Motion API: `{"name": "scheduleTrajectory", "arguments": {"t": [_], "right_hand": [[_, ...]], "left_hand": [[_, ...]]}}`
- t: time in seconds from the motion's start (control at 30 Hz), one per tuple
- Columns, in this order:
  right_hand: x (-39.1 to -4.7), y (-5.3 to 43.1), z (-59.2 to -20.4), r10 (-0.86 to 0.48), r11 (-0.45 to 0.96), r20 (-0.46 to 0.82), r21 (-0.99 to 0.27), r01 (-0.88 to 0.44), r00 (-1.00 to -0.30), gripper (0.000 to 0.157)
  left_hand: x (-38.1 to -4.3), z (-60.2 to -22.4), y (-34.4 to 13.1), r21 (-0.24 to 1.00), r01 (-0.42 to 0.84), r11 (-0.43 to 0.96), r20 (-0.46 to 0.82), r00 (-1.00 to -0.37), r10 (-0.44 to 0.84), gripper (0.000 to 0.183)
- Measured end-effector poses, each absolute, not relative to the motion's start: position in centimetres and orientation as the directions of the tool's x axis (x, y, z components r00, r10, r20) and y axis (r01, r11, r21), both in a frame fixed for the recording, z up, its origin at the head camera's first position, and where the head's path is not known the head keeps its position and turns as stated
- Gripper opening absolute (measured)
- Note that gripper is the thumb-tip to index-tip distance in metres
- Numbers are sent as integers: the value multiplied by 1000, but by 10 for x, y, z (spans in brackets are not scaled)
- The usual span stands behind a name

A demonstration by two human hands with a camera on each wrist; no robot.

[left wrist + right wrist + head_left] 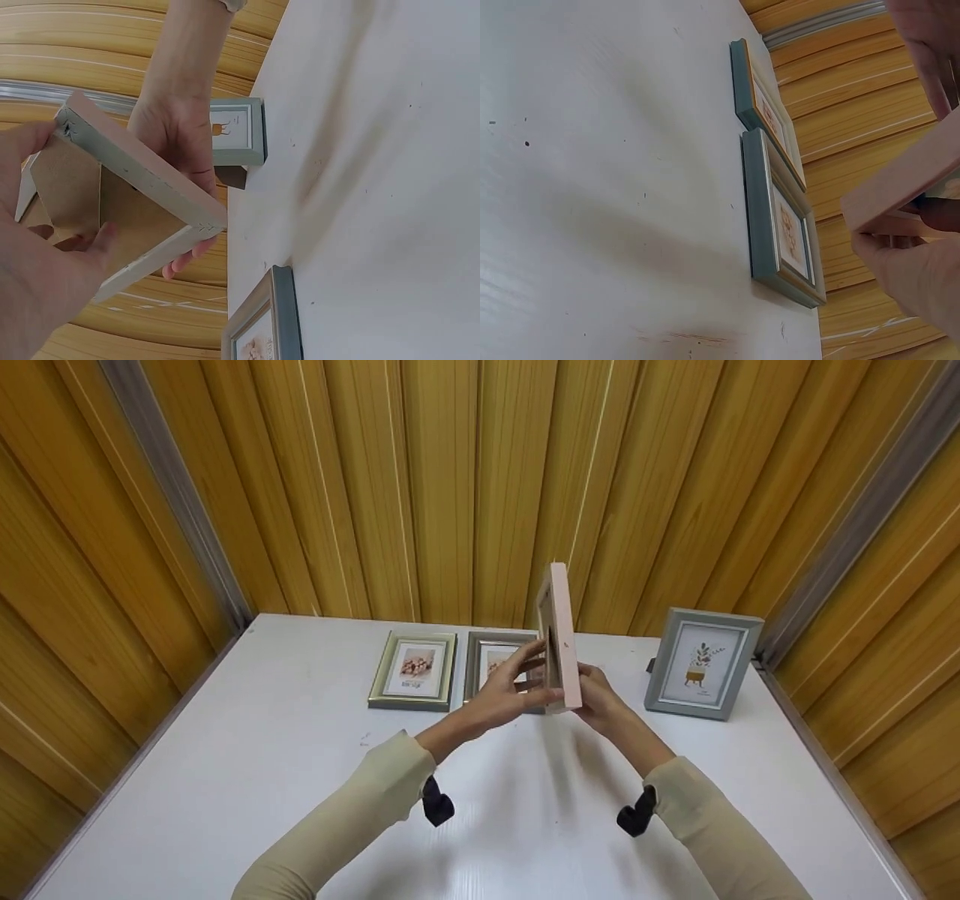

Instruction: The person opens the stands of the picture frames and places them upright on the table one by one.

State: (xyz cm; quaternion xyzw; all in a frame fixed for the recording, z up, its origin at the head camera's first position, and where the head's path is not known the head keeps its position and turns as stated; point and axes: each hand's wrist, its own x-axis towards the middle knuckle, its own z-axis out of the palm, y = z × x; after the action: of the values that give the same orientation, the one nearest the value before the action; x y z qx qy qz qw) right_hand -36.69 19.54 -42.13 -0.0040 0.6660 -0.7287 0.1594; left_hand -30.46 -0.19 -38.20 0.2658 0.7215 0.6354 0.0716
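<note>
A pink picture frame is held upright above the table, edge-on in the head view. My left hand is at its back, the thumb by the lower edge. In the left wrist view, fingers of the left hand touch the brown stand flap on the backing board. On the other side, my right hand grips the frame near its bottom; its fingertips show past the edge in the left wrist view. The frame's front picture is mostly hidden.
On the white table, a gold-green frame lies beside a grey-brown frame, partly behind my left hand. A grey-green frame stands tilted at the right. Wood-patterned panels enclose the back and sides.
</note>
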Motion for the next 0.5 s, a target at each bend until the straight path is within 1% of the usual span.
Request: {"name": "scheduleTrajectory", "arguments": {"t": [0.13,0.27,0.4,0.5], "right_hand": [[-366,199,-422,-260,-55,-199,-974,221,-945,60],[-364,202,-421,-287,-49,-188,-977,210,-939,61],[-361,209,-422,-312,-58,-156,-981,183,-937,61],[-358,216,-423,-338,-75,-137,-982,171,-931,57]], "left_hand": [[-304,-382,-1,965,254,63,198,-867,458,78],[-307,-381,-3,964,259,56,205,-863,462,73],[-311,-378,-7,960,272,70,213,-868,449,64],[-313,-376,-10,961,263,80,204,-878,434,57]]}}
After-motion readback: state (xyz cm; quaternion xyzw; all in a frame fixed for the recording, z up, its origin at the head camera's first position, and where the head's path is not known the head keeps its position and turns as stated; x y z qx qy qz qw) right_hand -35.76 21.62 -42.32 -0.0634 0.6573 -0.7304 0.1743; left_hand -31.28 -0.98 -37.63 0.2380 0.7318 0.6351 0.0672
